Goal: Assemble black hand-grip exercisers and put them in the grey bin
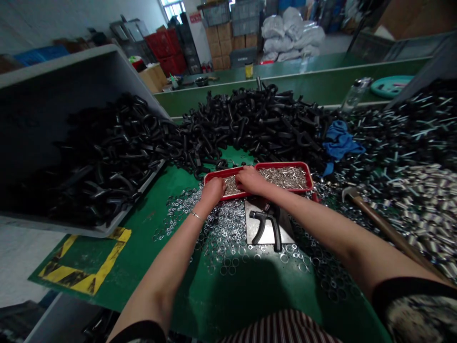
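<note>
My left hand (213, 189) is at the left end of a red tray (228, 171) of small metal parts, its fingers curled down at the tray edge. My right hand (250, 179) reaches into the same tray, fingers bent together among the small parts. Whatever the fingertips of either hand pinch is too small to make out. Adjoining on the right is a second red tray (310, 178) filled with small silvery pins (285, 177). Below the trays, a black forked plastic part (276, 231) lies on a flat metal plate (251, 234).
Metal rings (228, 228) are scattered around the plate. Black curved parts (250, 114) are heaped behind the trays and spill from a tipped grey bin (143, 190). To the right are a hammer (382, 221), a blue cloth (339, 140), metal sleeves (428, 205) and a bottle (353, 95).
</note>
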Demonstrator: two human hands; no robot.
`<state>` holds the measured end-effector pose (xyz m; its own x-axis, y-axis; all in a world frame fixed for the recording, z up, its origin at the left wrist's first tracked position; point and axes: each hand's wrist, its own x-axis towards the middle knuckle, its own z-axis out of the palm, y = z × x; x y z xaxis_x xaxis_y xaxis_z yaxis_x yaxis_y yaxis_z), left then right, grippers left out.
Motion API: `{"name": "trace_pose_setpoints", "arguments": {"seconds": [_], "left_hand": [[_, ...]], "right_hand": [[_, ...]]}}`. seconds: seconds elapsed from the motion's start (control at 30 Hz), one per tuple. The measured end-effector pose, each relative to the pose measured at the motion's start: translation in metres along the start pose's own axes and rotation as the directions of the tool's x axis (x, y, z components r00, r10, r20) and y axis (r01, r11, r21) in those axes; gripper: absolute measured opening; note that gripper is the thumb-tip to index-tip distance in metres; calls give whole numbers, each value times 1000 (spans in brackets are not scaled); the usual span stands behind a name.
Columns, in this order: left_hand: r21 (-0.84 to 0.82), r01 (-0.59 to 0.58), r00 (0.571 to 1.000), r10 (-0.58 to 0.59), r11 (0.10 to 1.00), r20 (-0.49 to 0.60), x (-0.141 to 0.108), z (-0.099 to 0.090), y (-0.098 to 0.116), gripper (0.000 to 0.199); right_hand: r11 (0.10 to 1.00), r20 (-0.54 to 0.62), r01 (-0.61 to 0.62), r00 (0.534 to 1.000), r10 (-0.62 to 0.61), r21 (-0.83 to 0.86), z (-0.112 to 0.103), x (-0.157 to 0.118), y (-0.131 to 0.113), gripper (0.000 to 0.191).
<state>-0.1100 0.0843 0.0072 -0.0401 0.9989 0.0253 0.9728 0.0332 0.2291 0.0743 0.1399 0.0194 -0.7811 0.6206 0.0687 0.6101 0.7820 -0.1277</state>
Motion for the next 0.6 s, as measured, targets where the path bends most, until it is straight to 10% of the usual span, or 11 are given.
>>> {"name": "trace_pose_setpoints", "arguments": {"seconds": [0.6], "left_hand": [[-159,-51,998,45,986,-37,3,9,-3,8]], "right_hand": [[995,-33,-42,998,45,89,-8,-3,-13,25]]}}
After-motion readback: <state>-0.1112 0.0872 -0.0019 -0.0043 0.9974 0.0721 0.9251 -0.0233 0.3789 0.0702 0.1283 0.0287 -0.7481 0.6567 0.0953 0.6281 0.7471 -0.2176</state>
